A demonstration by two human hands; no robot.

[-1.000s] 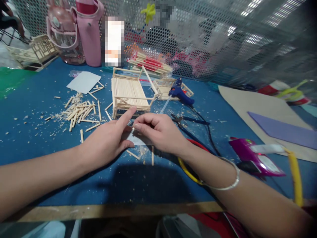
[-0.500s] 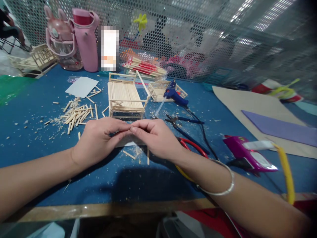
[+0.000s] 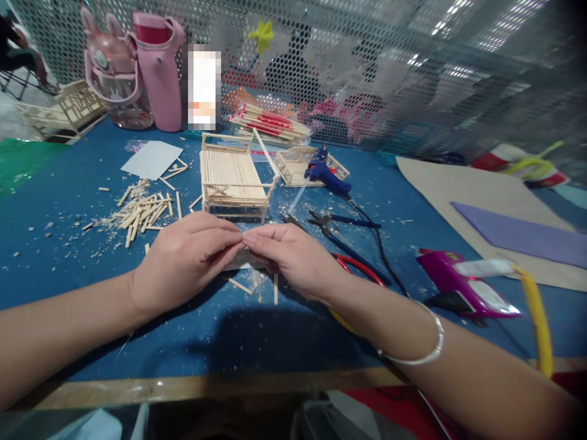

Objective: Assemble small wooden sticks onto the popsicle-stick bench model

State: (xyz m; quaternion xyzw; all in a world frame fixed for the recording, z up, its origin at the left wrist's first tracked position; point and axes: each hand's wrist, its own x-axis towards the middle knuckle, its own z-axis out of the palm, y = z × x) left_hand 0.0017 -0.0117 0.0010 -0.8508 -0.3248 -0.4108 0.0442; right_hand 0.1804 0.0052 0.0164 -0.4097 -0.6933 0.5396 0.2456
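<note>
My left hand (image 3: 183, 263) and right hand (image 3: 293, 260) meet fingertip to fingertip over the blue table (image 3: 68, 263), both curled nearly closed, pinching what looks like a thin wooden stick (image 3: 241, 234) between them, though it is mostly hidden. A pale card (image 3: 245, 261) lies beneath them, just in front of the stick-built bench (image 3: 232, 178).

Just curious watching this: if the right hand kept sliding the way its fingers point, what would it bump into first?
The right hand points leftward at the left hand; their fingertips already meet, so it would press into those fingers first.
</note>
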